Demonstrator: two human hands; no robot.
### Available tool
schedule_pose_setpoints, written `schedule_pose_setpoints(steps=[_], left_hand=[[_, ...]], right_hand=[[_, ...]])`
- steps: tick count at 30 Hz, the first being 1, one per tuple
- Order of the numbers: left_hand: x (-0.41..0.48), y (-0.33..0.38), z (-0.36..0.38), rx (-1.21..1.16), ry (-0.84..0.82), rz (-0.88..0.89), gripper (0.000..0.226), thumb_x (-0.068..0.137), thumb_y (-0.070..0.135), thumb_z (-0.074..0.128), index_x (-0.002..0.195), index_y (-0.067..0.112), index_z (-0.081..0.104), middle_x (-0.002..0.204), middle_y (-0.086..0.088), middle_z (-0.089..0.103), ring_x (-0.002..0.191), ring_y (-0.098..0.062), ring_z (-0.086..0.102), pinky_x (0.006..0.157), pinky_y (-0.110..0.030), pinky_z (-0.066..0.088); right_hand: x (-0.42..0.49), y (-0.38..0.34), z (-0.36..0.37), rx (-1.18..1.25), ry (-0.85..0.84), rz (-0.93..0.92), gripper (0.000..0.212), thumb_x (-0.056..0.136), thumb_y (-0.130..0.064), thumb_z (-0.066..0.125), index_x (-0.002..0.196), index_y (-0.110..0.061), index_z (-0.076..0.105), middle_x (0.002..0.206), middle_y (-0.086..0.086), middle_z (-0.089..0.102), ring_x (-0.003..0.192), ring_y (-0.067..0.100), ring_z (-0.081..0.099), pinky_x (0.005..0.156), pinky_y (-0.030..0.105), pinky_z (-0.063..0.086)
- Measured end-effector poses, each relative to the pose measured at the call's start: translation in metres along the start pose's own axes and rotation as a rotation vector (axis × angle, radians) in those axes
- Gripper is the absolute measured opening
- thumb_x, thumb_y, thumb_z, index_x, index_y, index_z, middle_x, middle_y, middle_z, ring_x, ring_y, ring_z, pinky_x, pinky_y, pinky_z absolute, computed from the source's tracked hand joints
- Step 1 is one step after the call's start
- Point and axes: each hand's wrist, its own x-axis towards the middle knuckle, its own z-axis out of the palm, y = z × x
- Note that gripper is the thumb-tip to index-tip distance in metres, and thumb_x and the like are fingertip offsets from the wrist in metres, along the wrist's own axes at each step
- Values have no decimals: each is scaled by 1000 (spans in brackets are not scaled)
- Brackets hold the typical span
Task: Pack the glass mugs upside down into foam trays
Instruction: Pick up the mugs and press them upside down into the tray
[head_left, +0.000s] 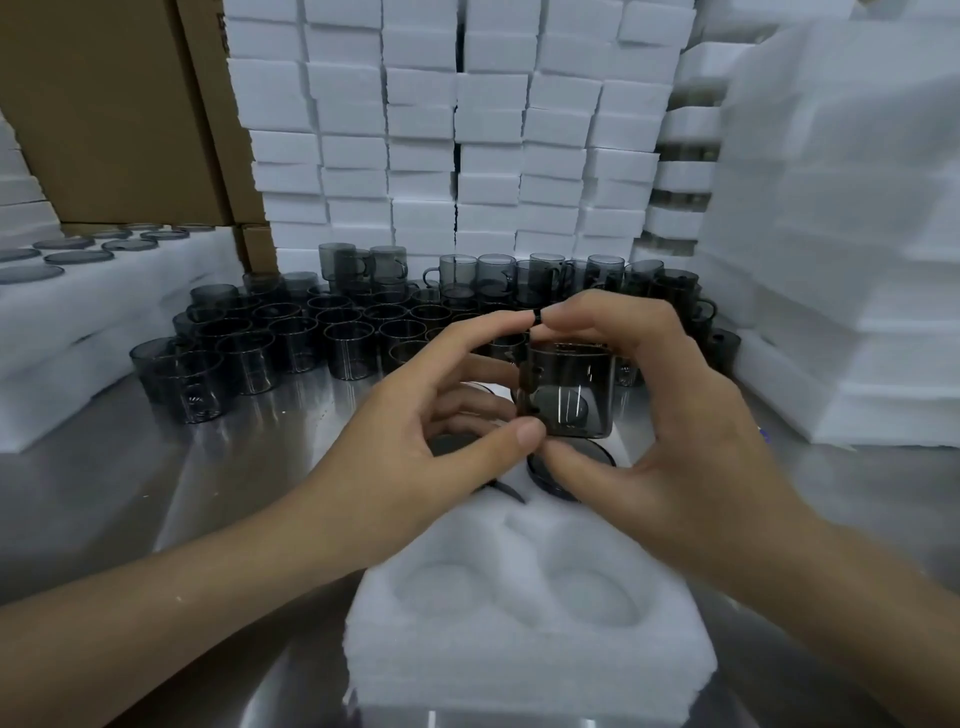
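Now we pinch the mug (569, 395) with left hand (441, 415) and right hand (675, 415), axis upright, over the foam tray's (519, 660) far end; the empty pockets (441, 592) lie nearer us.

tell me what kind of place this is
Likely a glassware packing station: dozens of grey glass mugs crowd a steel table, stacks of white foam blocks rise behind, and cardboard cartons stand at left.

No text, label, brand or number can be read anywhere. The cardboard boxes (119, 114) left of the foam stack (467, 130) show a few dark marks at one edge, too small and cut off to make out.
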Motion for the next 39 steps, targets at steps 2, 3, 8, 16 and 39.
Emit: schedule_pose_setpoints(steps=[2, 3, 8, 16, 39], left_hand=[[0, 1, -1, 10, -32, 17, 69, 90, 34, 83, 151, 44, 53, 130, -2, 70, 117, -27, 74, 100, -36, 60], [0, 1, -2, 18, -46, 24, 70, 89, 33, 84, 151, 41, 54, 130, -1, 71, 117, -27, 74, 100, -36, 60], [1, 0, -1, 16, -38, 44, 63, 88, 31, 86, 146, 32, 61, 130, -3, 73, 116, -30, 74, 99, -38, 61], [2, 0, 2, -60, -32, 32, 64, 102, 40, 65, 159, 19, 44, 143, 6, 69, 129, -19, 68, 102, -30, 56], [-3, 2, 4, -76, 161, -8, 41, 95, 41, 66, 133, 25, 64, 119, -3, 75, 116, -26, 72, 98, -47, 58]], right_hand=[[1, -2, -1, -28, -24, -35, 82, 79, -14, 86, 144, -42, 44, 136, -26, 56, 127, 8, 60, 104, 46, 48], [1, -2, -2, -36, -34, -46, 84, 78, -13, 87, 144, -42, 44, 138, -26, 55, 127, 6, 59, 105, 43, 46], [1, -3, -2, -29, -30, -59, 91, 77, -16, 87, 150, -42, 40, 141, -27, 55, 131, 6, 58, 109, 46, 45], [4, 2, -1, 164, 41, 241, 79, 82, -40, 87, 151, -36, 48, 131, -20, 68, 131, 5, 62, 109, 32, 49], [5, -16, -7, 23, -26, 99, 56, 91, -46, 76, 140, -25, 61, 128, -11, 59, 123, 12, 59, 99, 15, 42]])
